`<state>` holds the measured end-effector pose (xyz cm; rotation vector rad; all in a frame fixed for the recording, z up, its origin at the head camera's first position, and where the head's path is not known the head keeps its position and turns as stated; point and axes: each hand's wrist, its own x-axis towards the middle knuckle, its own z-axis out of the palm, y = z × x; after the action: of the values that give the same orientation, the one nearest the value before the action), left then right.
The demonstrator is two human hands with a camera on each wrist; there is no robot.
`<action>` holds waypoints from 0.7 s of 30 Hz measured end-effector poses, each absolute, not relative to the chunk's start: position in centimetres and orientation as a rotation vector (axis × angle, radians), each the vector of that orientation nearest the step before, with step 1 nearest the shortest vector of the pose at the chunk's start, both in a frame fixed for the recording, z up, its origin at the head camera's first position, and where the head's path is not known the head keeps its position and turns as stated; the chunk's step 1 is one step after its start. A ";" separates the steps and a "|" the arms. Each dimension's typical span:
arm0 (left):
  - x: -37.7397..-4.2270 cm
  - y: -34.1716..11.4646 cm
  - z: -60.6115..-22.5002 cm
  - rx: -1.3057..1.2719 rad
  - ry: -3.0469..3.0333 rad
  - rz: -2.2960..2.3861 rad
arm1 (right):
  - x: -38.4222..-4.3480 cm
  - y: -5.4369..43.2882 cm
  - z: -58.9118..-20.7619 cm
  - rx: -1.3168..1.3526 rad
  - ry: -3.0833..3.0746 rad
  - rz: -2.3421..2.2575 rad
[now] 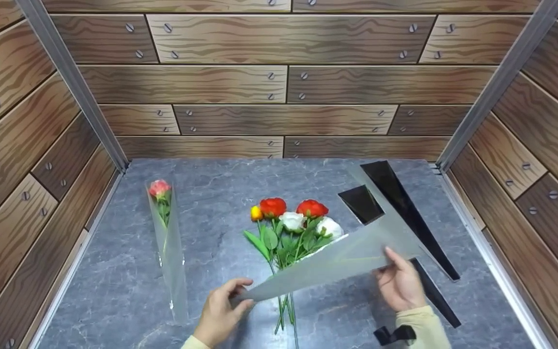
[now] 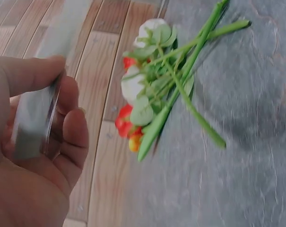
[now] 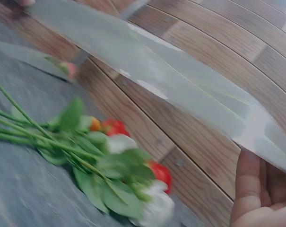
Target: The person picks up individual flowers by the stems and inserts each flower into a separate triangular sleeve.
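A translucent tapered flower sleeve is stretched slantwise between the hands. My left hand pinches its narrow end between thumb and fingers, which the left wrist view shows close up. At the wide end, my right hand grips the lower edge, thumb on one side and fingers on the other. Behind and partly hidden by the sleeve lies a bunch of flowers on the table. Two red blooms, two white ones and a yellow bud top its crossed green stems.
To the left lies a pink flower inside a clear sleeve. Black-and-clear wrapping pieces lie at the right, with a black ribbon by the right wrist. Wood-patterned walls enclose the grey marbled table.
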<state>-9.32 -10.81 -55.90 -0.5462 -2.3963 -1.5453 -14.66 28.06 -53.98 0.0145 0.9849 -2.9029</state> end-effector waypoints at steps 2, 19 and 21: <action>-9.2 -11.5 -55.6 -0.507 -2.387 -1.596 | -14.7 29.2 -53.9 0.048 0.984 -2.930; -9.5 -15.8 -56.6 -0.210 -2.442 -1.881 | -14.3 32.6 -54.2 0.129 2.015 -2.583; -9.5 -15.9 -56.6 -0.192 -2.464 -1.869 | -14.3 32.8 -54.2 0.146 2.054 -2.542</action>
<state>-9.52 -15.89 -56.62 -0.1918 -2.4636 -1.8689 -14.26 32.84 -54.15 0.1464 2.0541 -2.5425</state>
